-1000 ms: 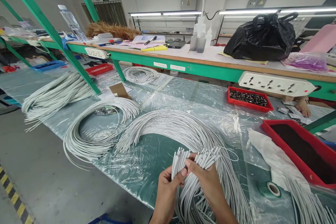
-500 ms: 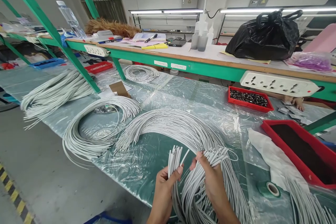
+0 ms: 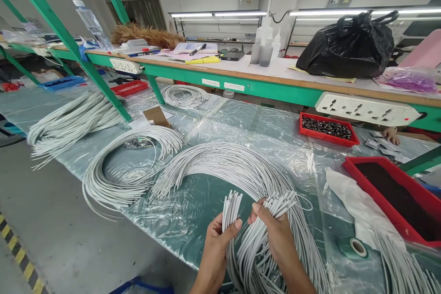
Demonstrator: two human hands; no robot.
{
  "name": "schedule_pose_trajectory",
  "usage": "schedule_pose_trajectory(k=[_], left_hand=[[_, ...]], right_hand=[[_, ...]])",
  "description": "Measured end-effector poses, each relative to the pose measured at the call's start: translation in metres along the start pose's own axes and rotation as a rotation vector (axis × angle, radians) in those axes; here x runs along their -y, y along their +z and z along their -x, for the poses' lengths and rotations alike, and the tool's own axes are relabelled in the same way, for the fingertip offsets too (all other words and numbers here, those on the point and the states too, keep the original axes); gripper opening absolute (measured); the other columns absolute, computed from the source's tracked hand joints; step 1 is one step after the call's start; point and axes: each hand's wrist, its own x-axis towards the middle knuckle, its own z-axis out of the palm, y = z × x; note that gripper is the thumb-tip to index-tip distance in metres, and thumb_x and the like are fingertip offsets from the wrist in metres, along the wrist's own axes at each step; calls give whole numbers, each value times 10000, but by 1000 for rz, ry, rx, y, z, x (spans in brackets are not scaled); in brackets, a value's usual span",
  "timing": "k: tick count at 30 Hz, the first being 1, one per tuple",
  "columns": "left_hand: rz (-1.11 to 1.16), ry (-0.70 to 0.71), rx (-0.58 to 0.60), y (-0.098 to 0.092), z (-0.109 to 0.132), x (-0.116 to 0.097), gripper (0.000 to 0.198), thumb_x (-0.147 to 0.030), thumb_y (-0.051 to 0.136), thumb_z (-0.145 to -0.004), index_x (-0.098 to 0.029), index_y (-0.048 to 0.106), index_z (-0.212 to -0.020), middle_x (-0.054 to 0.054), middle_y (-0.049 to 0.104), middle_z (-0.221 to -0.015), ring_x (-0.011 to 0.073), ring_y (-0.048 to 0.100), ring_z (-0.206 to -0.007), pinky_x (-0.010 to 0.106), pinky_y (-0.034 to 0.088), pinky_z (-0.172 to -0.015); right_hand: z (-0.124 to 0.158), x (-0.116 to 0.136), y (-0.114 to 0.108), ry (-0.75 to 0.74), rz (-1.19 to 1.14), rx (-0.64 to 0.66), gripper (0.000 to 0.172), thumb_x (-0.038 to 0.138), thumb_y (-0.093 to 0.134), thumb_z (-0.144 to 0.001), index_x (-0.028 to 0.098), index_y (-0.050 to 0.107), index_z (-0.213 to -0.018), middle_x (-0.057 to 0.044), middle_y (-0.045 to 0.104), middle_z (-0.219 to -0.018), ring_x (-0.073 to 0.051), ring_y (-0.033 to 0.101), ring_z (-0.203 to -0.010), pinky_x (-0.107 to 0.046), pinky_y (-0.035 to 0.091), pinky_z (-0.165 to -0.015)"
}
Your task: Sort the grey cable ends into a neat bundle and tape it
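Landmark: arched cable bundle [image 3: 223,160]. Left hand [image 3: 215,243] grips a small sheaf [image 3: 231,207] between thumb and curled fingers, cable ends upright, in front of the bundle. Right hand [image 3: 277,234] is curled round a larger sheaf [image 3: 253,244], its ends overlapping the bundle's right side in view. Cable coil [image 3: 98,179] lies left of the bundle; tape roll [image 3: 346,247], right.
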Motion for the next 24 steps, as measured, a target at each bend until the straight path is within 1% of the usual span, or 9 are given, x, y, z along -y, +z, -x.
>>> schedule_pose_trajectory(k=[3, 6, 10, 13, 15, 17, 20, 22, 24], left_hand=[[4, 7, 53, 3, 0, 1, 246, -327, 797, -507, -152, 643, -587, -65, 431, -468, 80, 348, -500, 194, 295, -510], [9, -14, 82, 4, 0, 2, 252, -335, 792, -509, -150, 668, -626, -32, 539, -517, 106, 440, -544, 208, 340, -556], [28, -26, 85, 4, 2, 1, 245, -331, 792, -510, -155, 687, -646, -3, 614, -569, 132, 500, -585, 226, 374, -593], [64, -24, 13, 3, 2, 1, 268, -339, 806, -481, -157, 686, -638, -21, 570, -515, 128, 493, -573, 212, 363, -568], [70, -10, -49, 1, 1, 3, 289, -359, 807, -476, -162, 662, -628, -50, 496, -471, 102, 430, -518, 198, 337, -526], [57, 22, -67, -1, -1, 6, 290, -367, 799, -497, -165, 618, -598, -71, 428, -448, 79, 346, -473, 188, 294, -485], [50, 29, 14, -1, -3, 8, 295, -361, 787, -525, -160, 572, -546, -78, 389, -431, 69, 306, -456, 183, 263, -468], [60, 2, 62, 1, -1, 7, 277, -354, 792, -517, -155, 610, -580, -74, 406, -438, 70, 321, -461, 184, 271, -475], [55, -8, 72, 4, 1, 4, 259, -347, 792, -518, -157, 642, -609, -68, 427, -446, 74, 339, -467, 189, 285, -483]], right_hand=[[1, 2, 6, -15, 15, 24, 228, 363, 678, -672, 184, 583, -569, 26, 548, -473, -152, 554, -504, -317, 449, -630], [2, 4, 13, 26, -6, -62, 216, 366, 724, -609, 187, 634, -691, 38, 551, -475, -164, 568, -503, -324, 460, -607], [3, 4, 16, 48, 16, -97, 198, 360, 723, -598, 189, 633, -641, 36, 546, -440, -172, 568, -502, -349, 461, -641], [1, 1, 12, 48, 30, -122, 167, 331, 708, -612, 193, 618, -645, 31, 567, -460, -182, 575, -533, -358, 448, -684], [0, -1, 7, 33, 18, -107, 131, 311, 664, -652, 193, 607, -644, 9, 617, -556, -186, 587, -600, -339, 439, -693], [0, -3, 4, 8, -26, -51, 122, 296, 603, -701, 199, 587, -629, 5, 632, -598, -176, 583, -619, -314, 432, -684], [1, -1, 5, 6, -66, 29, 132, 304, 600, -715, 210, 577, -626, 30, 588, -504, -156, 550, -529, -300, 427, -637], [1, 1, 9, 31, -51, 31, 134, 321, 654, -677, 209, 602, -624, 35, 571, -481, -158, 555, -522, -307, 434, -645], [2, 3, 13, 54, -30, 13, 140, 334, 688, -646, 210, 628, -621, 41, 555, -461, -163, 573, -541, -324, 443, -696]])
